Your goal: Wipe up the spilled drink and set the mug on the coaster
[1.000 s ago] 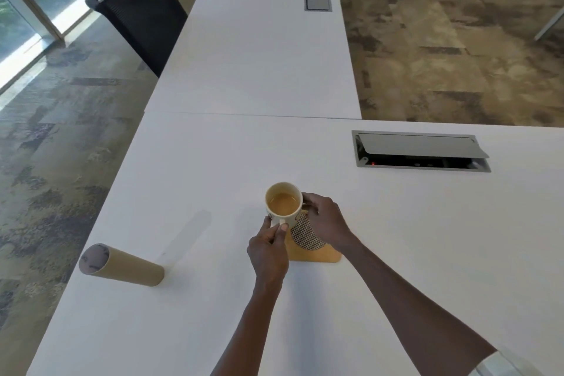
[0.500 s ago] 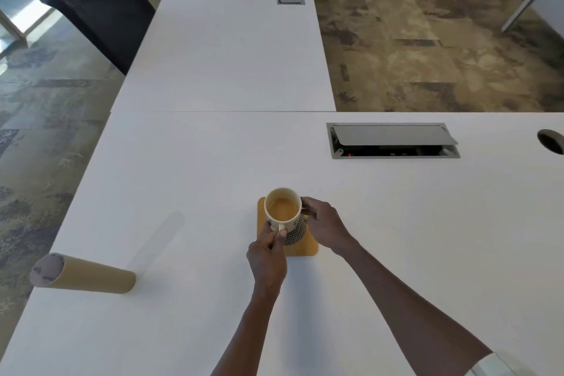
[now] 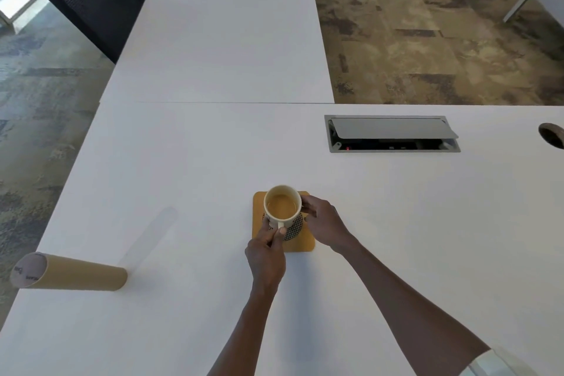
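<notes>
Mug (image 3: 282, 207) is sitting over the coaster (image 3: 300, 243), near the tabletop's (image 3: 189, 162) front edge — left hand (image 3: 266, 256) pinching its handle, right hand (image 3: 325, 224) touching its side. No spill is showing — release remaining.

Glossy ceramic-looking mug (image 3: 282, 206); matt cork-like coaster (image 3: 300, 244); smooth white table (image 3: 396, 223); cardboard tube (image 3: 70, 272)

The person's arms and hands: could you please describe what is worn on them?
Both hands, the left hand and the right hand, are bare: no gloves, rings or watch show. Both forearms are uncovered. Only at the bottom right corner does the edge of a pale, whitish sleeve appear on the right arm, above the elbow. The left arm leaves the picture with no sleeve in sight.
</notes>
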